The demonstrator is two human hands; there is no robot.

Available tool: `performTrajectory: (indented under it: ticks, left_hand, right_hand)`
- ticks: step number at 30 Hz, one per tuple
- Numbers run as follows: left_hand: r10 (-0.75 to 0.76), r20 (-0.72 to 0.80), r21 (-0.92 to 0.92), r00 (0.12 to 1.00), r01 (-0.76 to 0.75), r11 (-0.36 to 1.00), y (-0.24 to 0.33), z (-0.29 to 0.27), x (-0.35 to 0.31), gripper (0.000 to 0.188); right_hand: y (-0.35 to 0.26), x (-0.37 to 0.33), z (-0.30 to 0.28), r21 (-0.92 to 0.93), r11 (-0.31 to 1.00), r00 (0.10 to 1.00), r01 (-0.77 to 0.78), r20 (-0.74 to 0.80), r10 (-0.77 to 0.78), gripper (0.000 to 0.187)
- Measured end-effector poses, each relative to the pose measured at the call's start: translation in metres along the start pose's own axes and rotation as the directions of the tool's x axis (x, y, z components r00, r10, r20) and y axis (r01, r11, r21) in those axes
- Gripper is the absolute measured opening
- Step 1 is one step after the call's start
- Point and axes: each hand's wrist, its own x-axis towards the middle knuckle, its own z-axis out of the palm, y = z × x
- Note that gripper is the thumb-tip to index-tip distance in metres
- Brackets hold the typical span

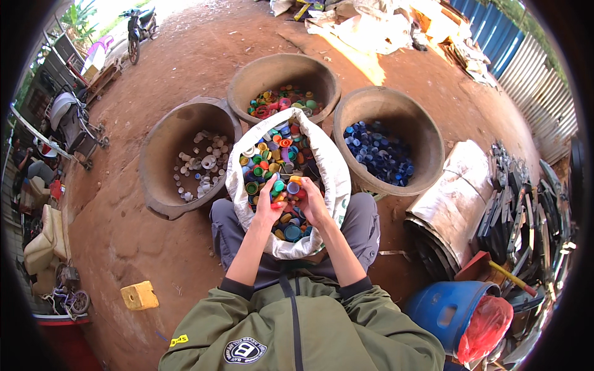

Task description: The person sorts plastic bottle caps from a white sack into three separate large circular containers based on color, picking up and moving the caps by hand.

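left hand (268, 209): curled round bright caps (278, 198) | right hand (314, 204): half-closed, pinching orange cap (296, 180) | both over white sack (335, 176) (mixed caps (292, 232) inside)

The left hand (268, 209) and right hand (315, 206) face each other, close together, fingers curled inward. Behind the fingers, the left forearm (247, 252) and right forearm (343, 252) run back, spreading apart.

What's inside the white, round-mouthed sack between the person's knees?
Small round plastic caps of many colours show. The left hand and right hand cover some; deeper contents are hidden beneath the top layer.
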Motion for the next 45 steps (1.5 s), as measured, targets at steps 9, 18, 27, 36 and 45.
performTrajectory:
  ticks: [9, 18, 27, 36, 45]
  left_hand:
    - [0.021, -0.023, 0.306, 1.0, -0.013, 0.952, 0.011, 0.002, -0.007, 0.025]
    - [-0.027, 0.05, 0.295, 0.998, 0.012, 0.955, 0.009, 0.007, -0.013, 0.024]
    - [0.016, 0.007, 0.396, 1.0, -0.018, 0.918, 0.006, 0.001, -0.009, 0.025]
    - [-0.035, -0.017, 0.308, 0.999, 0.038, 0.951, 0.012, 0.002, -0.005, 0.022]
    - [0.019, 0.009, 0.37, 1.0, -0.021, 0.929, 0.017, 0.01, -0.011, 0.019]
  right_hand:
    - [-0.011, -0.006, 0.006, -0.201, 0.98, 0.998, 0.007, -0.053, -0.018, 0.027]
    - [-0.007, 0.0, -0.003, -0.216, 0.976, 1.0, 0.032, 0.006, -0.031, 0.03]
    - [-0.012, -0.003, 0.001, -0.293, 0.956, 1.0, 0.023, -0.007, -0.026, 0.028]
    - [-0.014, -0.002, -0.004, -0.255, 0.967, 1.0, 0.001, 0.015, 0.003, 0.03]
    - [-0.016, -0.002, 0.005, -0.432, 0.901, 0.994, -0.04, -0.107, -0.008, 0.016]
